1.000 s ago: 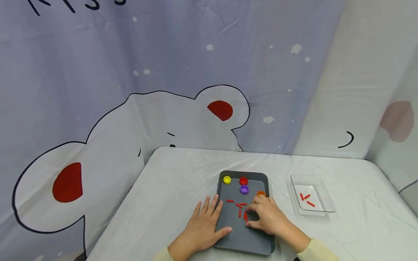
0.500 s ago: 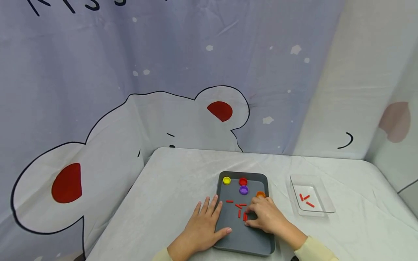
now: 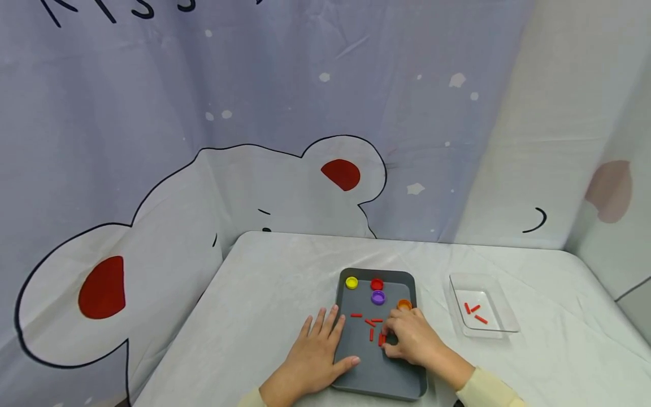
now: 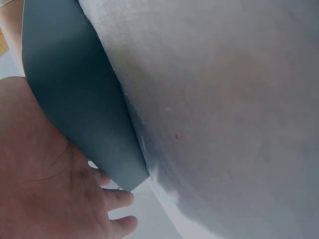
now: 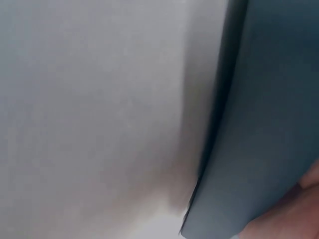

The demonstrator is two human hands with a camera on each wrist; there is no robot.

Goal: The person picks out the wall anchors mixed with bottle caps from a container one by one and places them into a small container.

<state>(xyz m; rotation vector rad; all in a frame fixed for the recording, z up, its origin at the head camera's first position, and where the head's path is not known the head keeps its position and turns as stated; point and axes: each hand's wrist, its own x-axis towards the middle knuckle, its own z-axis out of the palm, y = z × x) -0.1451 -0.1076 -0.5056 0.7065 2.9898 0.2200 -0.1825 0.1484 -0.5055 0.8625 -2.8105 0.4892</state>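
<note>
In the head view a dark grey tray (image 3: 376, 376) lies on the white-covered table. My left hand (image 3: 315, 356) rests over its left edge, fingers straight and spread, thumb reaching inside the rim. The left wrist view shows this palm (image 4: 45, 164) against the tray's side. Inside the tray, my right hand (image 3: 414, 339) pinches a small red stick (image 3: 383, 338) between thumb and index finger, one at each end. A second red stick (image 3: 380, 340) lies right beside it, parallel. Several other red sticks (image 3: 372, 334) are scattered to the left. The right wrist view catches only some fingers (image 5: 289, 219).
Along the tray's far part sit round caps: yellow (image 3: 351, 282), red (image 3: 377, 284), purple (image 3: 378, 297) and orange (image 3: 404, 304), the last just beyond the right hand. A clear plastic box (image 3: 500, 323) with 3 red sticks stands right of the tray. A printed curtain (image 3: 285, 85) hangs behind.
The two red sticks by my right fingertips have straightened from a slant to lying side by side. My right hand has shifted only slightly; the left hand keeps its place on the tray.
</note>
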